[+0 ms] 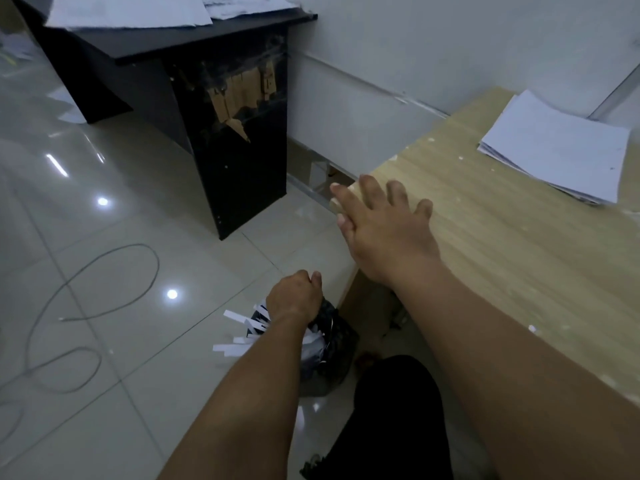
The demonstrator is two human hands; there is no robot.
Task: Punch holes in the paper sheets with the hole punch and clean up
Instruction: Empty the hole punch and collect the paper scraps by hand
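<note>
My right hand lies flat with spread fingers on the left corner of the light wooden table. Below the table edge, my left hand grips the rim of a black trash bag that stands on the floor. White paper strips stick out of the bag on its left side. A stack of white paper sheets rests on the far right of the table. Small white scraps dot the tabletop. No hole punch is in view.
A black desk with loose papers on top stands at the back left, its side panel chipped. A thin grey cable loops over the glossy tiled floor. A white wall runs behind the table. My dark-clad knee is beside the bag.
</note>
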